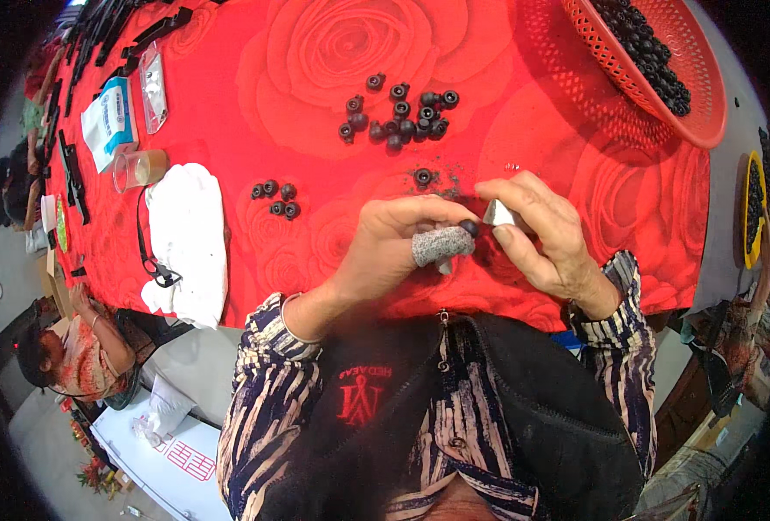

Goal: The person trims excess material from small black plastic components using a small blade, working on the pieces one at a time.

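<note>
My left hand (385, 245) pinches a small black knob-like part (469, 227) between thumb and finger. A grey knitted sleeve (441, 247) covers one finger of that hand. Close beside the part, my right hand (546, 234) grips a small pale, pointed piece (498, 214) that looks like a blade; its lower end is hidden in the fingers. Just beyond my hands lies one black knob (423, 177) with dark shavings (451, 185) around it. Farther off is a loose cluster of similar black knobs (401, 109). A smaller group of knobs (289, 191) lies to the left.
A red plastic basket (706, 122) of black parts stands at the far right. On the left are a white cloth (188, 234), a plastic cup (133, 169), a blue-and-white packet (110, 124) and long black parts (72, 182). Another person (77, 356) sits at the left.
</note>
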`<action>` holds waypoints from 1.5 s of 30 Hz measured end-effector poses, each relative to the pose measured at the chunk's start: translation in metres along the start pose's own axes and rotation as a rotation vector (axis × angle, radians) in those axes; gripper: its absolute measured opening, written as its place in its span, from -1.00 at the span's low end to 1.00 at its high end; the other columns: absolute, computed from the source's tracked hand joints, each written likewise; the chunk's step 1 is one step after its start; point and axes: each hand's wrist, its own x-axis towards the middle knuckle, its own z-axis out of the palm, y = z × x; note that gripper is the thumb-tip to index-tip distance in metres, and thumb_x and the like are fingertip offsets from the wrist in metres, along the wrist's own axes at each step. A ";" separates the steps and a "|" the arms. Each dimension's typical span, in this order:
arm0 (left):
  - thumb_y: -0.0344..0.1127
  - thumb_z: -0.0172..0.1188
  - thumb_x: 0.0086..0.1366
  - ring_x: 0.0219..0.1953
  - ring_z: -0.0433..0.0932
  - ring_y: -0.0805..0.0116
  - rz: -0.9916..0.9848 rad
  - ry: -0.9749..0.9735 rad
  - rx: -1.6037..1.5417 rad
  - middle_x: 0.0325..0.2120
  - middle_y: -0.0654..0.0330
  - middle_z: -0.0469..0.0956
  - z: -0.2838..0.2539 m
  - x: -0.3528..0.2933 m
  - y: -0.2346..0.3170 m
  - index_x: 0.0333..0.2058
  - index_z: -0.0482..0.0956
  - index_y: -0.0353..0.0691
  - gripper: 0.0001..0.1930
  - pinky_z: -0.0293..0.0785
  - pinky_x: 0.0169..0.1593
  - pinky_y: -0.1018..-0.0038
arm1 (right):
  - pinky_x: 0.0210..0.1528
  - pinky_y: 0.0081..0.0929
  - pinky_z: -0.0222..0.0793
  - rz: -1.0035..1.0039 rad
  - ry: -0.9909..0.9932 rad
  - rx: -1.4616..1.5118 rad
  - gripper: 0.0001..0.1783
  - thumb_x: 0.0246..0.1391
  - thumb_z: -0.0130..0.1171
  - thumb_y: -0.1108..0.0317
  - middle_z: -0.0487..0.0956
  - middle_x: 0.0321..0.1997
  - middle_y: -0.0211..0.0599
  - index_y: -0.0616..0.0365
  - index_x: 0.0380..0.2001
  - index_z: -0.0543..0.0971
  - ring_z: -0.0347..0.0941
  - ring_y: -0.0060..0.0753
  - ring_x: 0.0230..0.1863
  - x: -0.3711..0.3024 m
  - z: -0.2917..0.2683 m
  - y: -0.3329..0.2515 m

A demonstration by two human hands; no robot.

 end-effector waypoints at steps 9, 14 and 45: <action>-0.45 0.16 0.22 -0.39 0.51 0.58 -0.018 0.007 -0.035 -0.37 0.22 0.56 0.003 0.001 0.000 -0.17 0.55 -0.35 -0.80 0.47 -0.43 0.65 | -0.47 -0.37 0.29 0.013 0.000 -0.064 -0.65 -0.12 0.17 0.53 0.39 -0.47 -0.14 0.32 -0.17 0.44 0.37 -0.18 -0.50 0.000 0.005 0.000; -0.44 0.15 0.23 -0.43 0.50 0.59 -0.032 0.003 -0.022 -0.39 0.23 0.56 0.004 0.002 -0.001 -0.16 0.55 -0.35 -0.79 0.44 -0.42 0.65 | -0.48 -0.36 0.28 0.019 0.008 -0.067 -0.66 -0.12 0.18 0.53 0.38 -0.48 -0.14 0.32 -0.19 0.44 0.37 -0.18 -0.50 0.000 0.005 0.000; -0.39 0.14 0.25 -0.48 0.45 0.61 -0.059 -0.001 0.033 -0.40 0.28 0.53 0.005 0.002 0.003 -0.15 0.54 -0.31 -0.79 0.39 -0.42 0.66 | -0.44 -0.40 0.28 0.052 -0.061 -0.009 -0.75 -0.01 0.10 0.53 0.40 -0.48 -0.17 0.30 -0.20 0.46 0.37 -0.23 -0.49 0.003 -0.002 -0.001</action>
